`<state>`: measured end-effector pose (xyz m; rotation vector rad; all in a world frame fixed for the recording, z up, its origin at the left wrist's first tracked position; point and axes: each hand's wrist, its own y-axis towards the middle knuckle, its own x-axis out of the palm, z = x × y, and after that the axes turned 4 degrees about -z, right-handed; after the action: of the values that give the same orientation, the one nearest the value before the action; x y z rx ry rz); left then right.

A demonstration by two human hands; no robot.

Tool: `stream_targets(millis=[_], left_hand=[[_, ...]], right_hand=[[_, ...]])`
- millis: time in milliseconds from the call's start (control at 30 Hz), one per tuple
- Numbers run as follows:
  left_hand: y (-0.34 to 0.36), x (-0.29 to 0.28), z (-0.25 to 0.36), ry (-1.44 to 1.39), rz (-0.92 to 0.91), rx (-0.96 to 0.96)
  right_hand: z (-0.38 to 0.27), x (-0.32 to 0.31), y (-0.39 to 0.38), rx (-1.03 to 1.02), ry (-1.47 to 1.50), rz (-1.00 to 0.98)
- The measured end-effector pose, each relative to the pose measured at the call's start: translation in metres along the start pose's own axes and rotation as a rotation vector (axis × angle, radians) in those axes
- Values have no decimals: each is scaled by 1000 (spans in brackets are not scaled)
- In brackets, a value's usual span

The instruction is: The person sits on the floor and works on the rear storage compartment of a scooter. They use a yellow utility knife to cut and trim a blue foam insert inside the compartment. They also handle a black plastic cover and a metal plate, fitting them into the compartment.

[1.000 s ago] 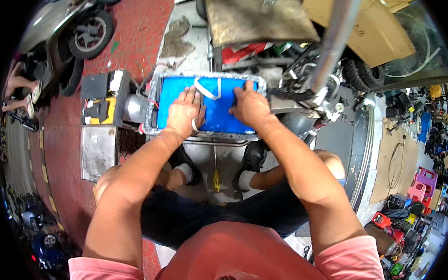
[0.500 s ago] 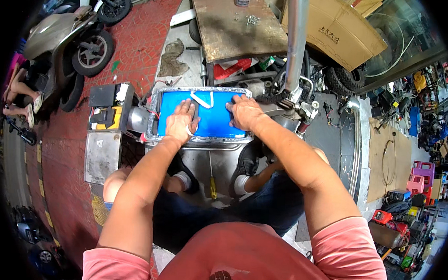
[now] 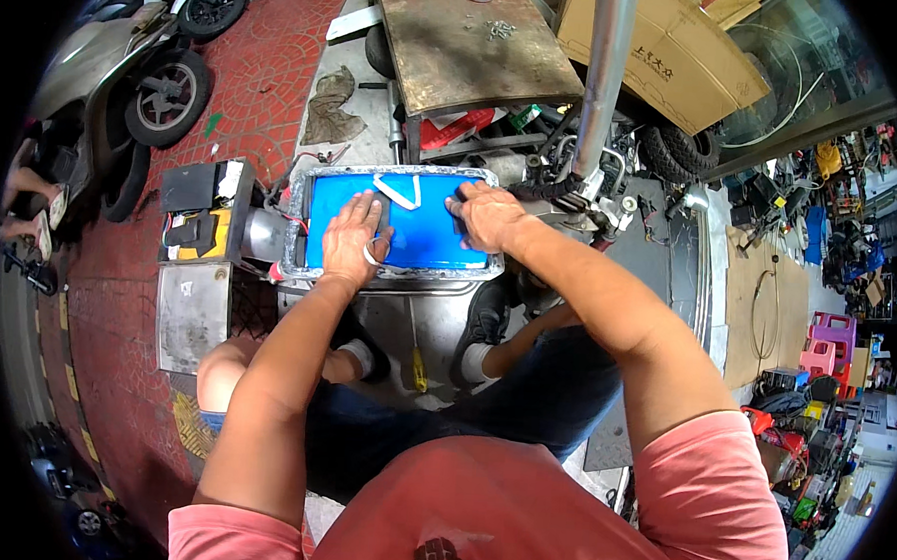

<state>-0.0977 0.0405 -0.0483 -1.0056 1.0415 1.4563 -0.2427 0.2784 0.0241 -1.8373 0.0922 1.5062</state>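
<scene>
A blue, shiny-wrapped block (image 3: 425,241), which looks like a battery pack, lies inside a rectangular grey-rimmed tray (image 3: 398,281) in front of me. A folded white strap (image 3: 404,191) rests on its top. My left hand (image 3: 353,241) is laid flat over the block's left part, fingers outstretched toward the far side. At the right end, my right hand (image 3: 487,220) presses on the block with its fingers bent and apart, near the tray's right rim. Neither hand appears to grip anything. The block's underside and sides are hidden in the tray.
Below the tray a yellow-handled screwdriver (image 3: 420,369) lies between my feet. A wooden table (image 3: 478,61) with small hardware stands beyond. A metal pole (image 3: 604,87) rises at the right, near a cardboard box (image 3: 668,64). An open black box (image 3: 203,209) sits at left.
The view has shifted slightly, so the scene sits a little further left. Both hands stay on the blue block in much the same places; the strap still lies on top.
</scene>
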Motion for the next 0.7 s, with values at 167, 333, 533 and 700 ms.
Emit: stream_targets(millis=[167, 333, 533, 700], left_hand=[[-6, 6, -3, -33, 7, -20], [-11, 4, -2, -56, 65, -10], [-14, 8, -3, -95, 116, 19], [-11, 9, -6, -97, 118, -15]], right_hand=[[-5, 2, -3, -32, -75, -21], [-12, 1, -4, 28, -67, -66], [-8, 8, -4, 40, -1, -24], [-19, 9, -1, 76, -55, -46]])
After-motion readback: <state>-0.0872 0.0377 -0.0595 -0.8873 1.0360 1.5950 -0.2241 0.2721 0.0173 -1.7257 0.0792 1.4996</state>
